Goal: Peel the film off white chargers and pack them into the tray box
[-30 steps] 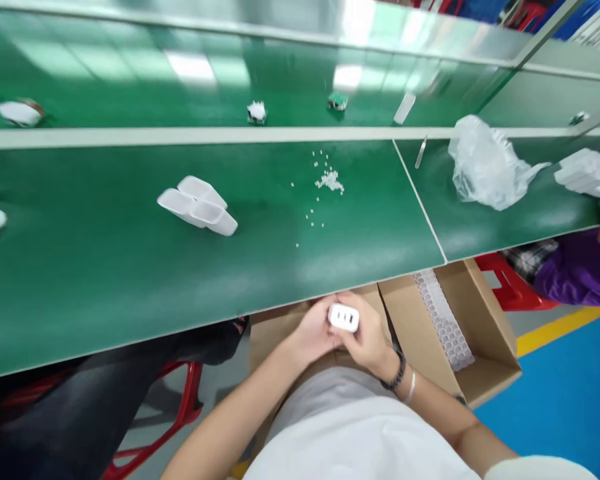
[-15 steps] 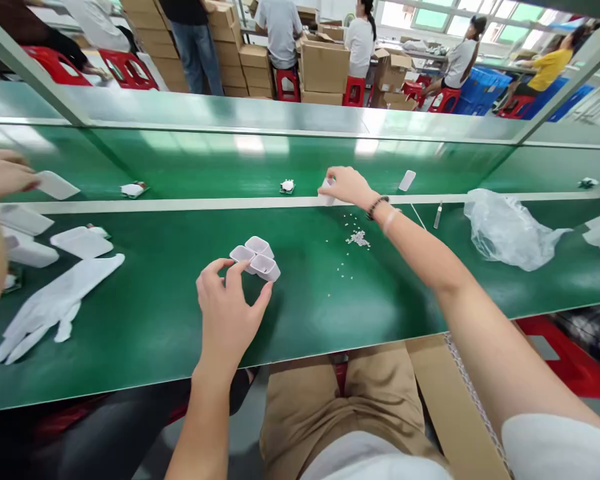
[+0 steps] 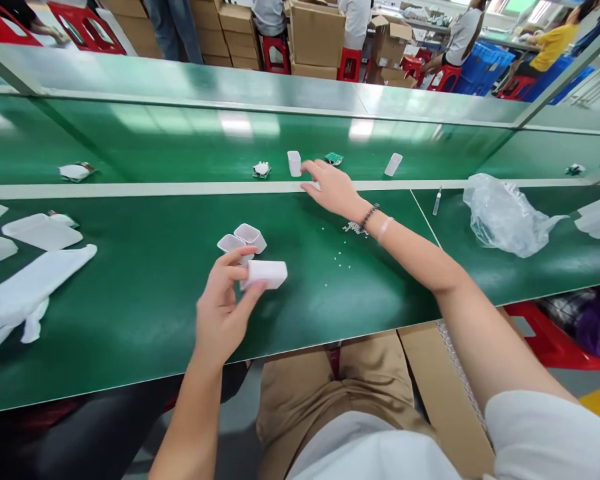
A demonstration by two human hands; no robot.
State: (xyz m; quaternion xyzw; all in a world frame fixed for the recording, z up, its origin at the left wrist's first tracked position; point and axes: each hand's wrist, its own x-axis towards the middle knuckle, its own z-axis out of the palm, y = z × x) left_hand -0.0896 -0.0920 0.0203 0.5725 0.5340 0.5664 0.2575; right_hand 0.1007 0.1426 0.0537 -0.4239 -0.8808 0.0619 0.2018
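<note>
My left hand (image 3: 223, 297) pinches a small white plastic cup (image 3: 271, 274) between thumb and fingers, tipped on its side above the green table. Right behind it stand more small cups (image 3: 251, 236), partly covered by my fingers. At the pale strip, my right hand (image 3: 333, 190) reaches out with thumb and fingers apart and nothing between them. Just left of its fingertips is another white cup (image 3: 294, 164) on the green surface beyond the strip. A green circuit board (image 3: 334, 159) lies behind that hand. Tiny white pieces (image 3: 353, 228) are scattered under and in front of my right wrist.
A clear plastic bag (image 3: 513, 217) and a thin pen-like tool (image 3: 437, 202) lie to the right. White gloves (image 3: 35, 287) and white trays (image 3: 43, 231) are at left. Small white-topped boards (image 3: 261, 170) and a narrow white piece (image 3: 393, 165) rest beyond the strip.
My left hand has picked up a cup from the group and tipped it sideways. My right hand has let go of its cup beyond the strip. The view has tilted down.
</note>
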